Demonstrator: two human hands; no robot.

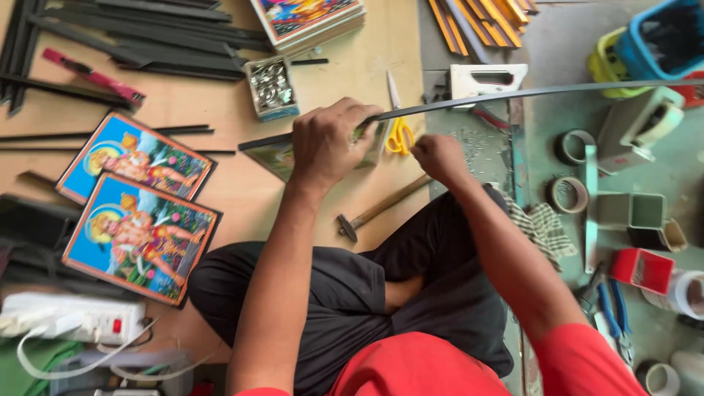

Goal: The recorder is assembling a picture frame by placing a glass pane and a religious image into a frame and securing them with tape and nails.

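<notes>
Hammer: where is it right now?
In the head view the hammer lies untouched on the brown board, centre frame, below the yellow-handled scissors and between the person's two forearms, just above the knees.

To your upper left, a small open cardboard box with a blue base (270, 89) sits on the wooden board, filled with shiny metal pieces. At the top centre lies a flat rectangular package with a bright multicoloured printed face and pale edges (306, 20). On your far right, a small open red box (643, 270) rests on the grey floor, near a white roll. At your lower left, a white power strip with a red switch (73, 318) shows no readable label. No signs or screens are visible.
</notes>
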